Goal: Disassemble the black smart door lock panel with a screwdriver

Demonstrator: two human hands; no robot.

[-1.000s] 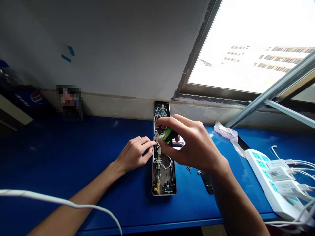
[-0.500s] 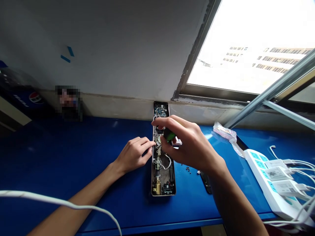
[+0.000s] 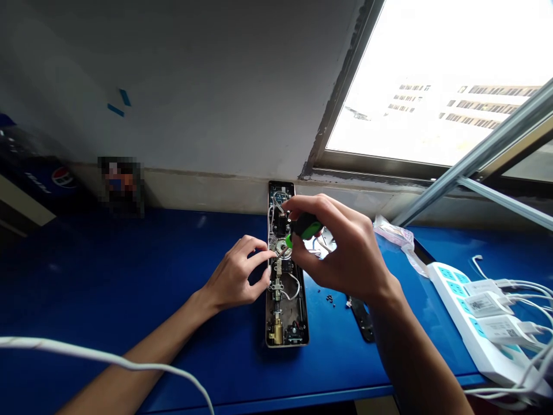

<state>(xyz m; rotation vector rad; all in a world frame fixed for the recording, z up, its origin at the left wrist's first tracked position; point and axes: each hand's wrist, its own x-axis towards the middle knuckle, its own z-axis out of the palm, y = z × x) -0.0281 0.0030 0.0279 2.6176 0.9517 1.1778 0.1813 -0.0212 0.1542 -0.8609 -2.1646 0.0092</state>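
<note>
Step in hand looks like driver work inside the open housing [image 3: 290, 311], which lies lengthwise on the blue table [image 3: 181, 248] btwn both hands. R hand [image 3: 352, 248]: fingers & thumb closed round the green-and-black screwdriver [image 3: 308, 227], shaft slanting down-left into the housing. L hand [image 3: 237, 274]: thumb & index parted, nothing visible btwn them — index tip by the driver tip, contact hard to tell. Next move prob. needs tip seated, housing steady — loose screws [image 3: 330, 300] nearby.
</note>
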